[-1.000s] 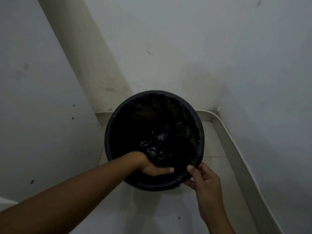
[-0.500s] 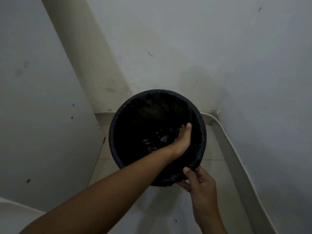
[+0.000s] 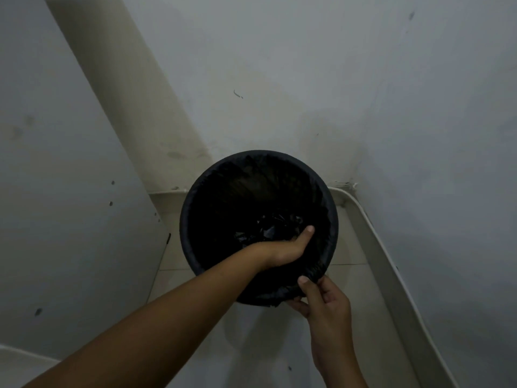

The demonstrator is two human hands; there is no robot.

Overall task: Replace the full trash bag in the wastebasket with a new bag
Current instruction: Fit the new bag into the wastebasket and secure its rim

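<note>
**A:** Where were the hands?

**B:** Nearest, the right hand (image 3: 326, 299) pinched the bag (image 3: 282, 228) edge folded over the wastebasket (image 3: 187, 219) near rim. The left hand (image 3: 291, 246) reached inside, fingers curled against the liner; whether it gripped plastic, I couldn't tell.

**A:** And the basket?

**B:** On the tiled floor (image 3: 349, 247), in the wall corner.

**A:** Advice?

**B:** Probably press the liner down evenly while anchoring the rim, so it wouldn't slip off.

Dim corner, grey walls (image 3: 307, 65), tiled floor (image 3: 251, 345)
</note>
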